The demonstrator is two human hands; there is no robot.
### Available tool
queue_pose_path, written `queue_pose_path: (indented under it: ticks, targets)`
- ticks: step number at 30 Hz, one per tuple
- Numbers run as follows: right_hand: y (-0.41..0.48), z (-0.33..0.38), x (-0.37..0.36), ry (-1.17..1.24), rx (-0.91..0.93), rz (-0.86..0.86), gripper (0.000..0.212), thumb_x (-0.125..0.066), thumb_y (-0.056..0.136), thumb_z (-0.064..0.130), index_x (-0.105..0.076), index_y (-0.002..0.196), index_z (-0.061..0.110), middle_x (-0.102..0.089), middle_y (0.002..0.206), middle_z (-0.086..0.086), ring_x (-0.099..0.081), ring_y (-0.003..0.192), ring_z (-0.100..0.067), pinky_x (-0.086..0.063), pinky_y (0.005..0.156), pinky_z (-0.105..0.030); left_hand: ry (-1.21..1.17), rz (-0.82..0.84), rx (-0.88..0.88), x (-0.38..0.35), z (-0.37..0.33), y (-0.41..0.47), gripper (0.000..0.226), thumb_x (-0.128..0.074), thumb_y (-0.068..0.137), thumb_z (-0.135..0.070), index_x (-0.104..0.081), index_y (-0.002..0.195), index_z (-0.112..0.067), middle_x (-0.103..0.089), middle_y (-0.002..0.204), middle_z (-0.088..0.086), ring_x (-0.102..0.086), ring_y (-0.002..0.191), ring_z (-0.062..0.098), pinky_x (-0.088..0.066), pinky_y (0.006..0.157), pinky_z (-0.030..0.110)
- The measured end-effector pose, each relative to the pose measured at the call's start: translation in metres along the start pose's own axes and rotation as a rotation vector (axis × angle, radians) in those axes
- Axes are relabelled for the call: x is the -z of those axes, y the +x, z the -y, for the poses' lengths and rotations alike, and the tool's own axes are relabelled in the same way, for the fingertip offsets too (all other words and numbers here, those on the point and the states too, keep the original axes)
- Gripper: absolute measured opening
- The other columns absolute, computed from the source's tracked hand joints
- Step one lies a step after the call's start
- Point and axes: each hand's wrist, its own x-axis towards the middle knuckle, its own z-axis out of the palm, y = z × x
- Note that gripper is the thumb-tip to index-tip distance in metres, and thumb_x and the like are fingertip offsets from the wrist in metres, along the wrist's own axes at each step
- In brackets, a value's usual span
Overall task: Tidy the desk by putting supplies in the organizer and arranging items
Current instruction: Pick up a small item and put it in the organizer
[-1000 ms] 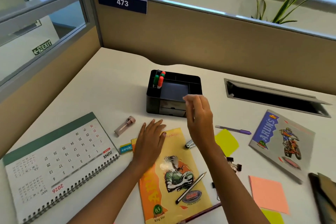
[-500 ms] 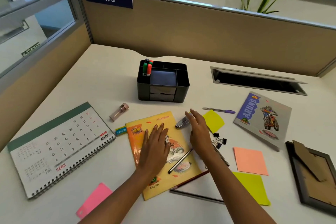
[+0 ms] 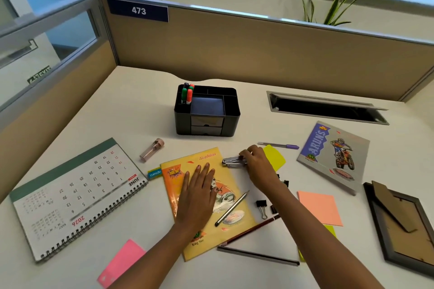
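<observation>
Head view looks down on the tabletop (image 3: 145, 110), and I give each place in relation to the organizer (image 3: 231, 124). Nearest to the person, well in front of the organizer, the left hand (image 3: 199, 197) lies flat with straight fingers on the yellow notebook (image 3: 218, 239). It holds nothing and only presses the cover. A pencil (image 3: 231, 209) lies on the same cover.

A little closer to the organizer, in front of its right corner, the right hand (image 3: 257, 164) has its fingers curled over the rear part of the small metal stapler (image 3: 231, 162). The stapler lies just beside the notebook edge, gripped but, as far as I can see, not yet lifted.

To do this step well, I think the person should pinch the stapler by both sides of its body, so that it cannot spring open. It should be lifted straight up before it travels, so that it does not drag the notebook or the yellow sticky note (image 3: 276, 159) under the wrist.

At the far end, the markers (image 3: 187, 95) stand in the organizer's left compartment. The narrow compartment along its right side looks free and seems the better place. The stapler should be lowered in, not dropped, because the box may slide.
</observation>
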Motion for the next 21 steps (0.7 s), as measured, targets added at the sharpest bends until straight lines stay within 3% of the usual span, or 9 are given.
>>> queue_pose_path:
  ticks: [6,11,18,21]
  targets:
    - [-0.011,0.004,0.005,-0.007,-0.028,-0.124,0.035,-0.079,0.068,0.004,-0.061,0.098,0.004,-0.055,0.097,-0.016,-0.051,0.088,-0.032,-0.042,0.059,-0.031,-0.023,-0.001,0.001,0.001,0.0,0.0,0.058,-0.008,0.098,-0.044,-0.036,0.143,-0.02,-0.034,0.151,0.001,-0.03,0.14,0.02,-0.012,0.113,0.041]
    - [-0.024,0.013,0.014,0.32,-0.227,-0.301,0.036,-0.075,0.077,0.009,-0.061,0.11,0.007,-0.051,0.105,-0.011,-0.057,0.082,-0.021,-0.051,0.07,-0.027,-0.031,-0.008,0.0,-0.001,0.001,0.0,0.054,-0.017,0.098,-0.042,-0.035,0.144,-0.021,-0.033,0.152,0.0,-0.028,0.141,0.019,-0.011,0.113,0.041]
    - [-0.033,0.03,0.032,0.555,-0.285,-0.493,0.017,-0.075,0.079,0.019,-0.068,0.089,0.008,-0.062,0.092,-0.004,-0.062,0.074,-0.012,-0.048,0.066,-0.009,-0.052,0.015,0.001,0.001,0.001,0.0,0.056,-0.011,0.098,-0.043,-0.035,0.143,-0.022,-0.033,0.151,0.0,-0.028,0.141,0.019,-0.006,0.114,0.039]
    - [-0.032,0.036,0.038,0.608,-0.322,-0.516,0.016,-0.074,0.08,0.02,-0.069,0.089,0.008,-0.064,0.094,-0.004,-0.061,0.076,-0.004,-0.047,0.067,-0.005,-0.062,0.021,-0.002,0.001,0.001,0.0,0.056,-0.01,0.098,-0.044,-0.035,0.143,-0.022,-0.035,0.151,0.0,-0.029,0.14,0.019,-0.006,0.114,0.038]
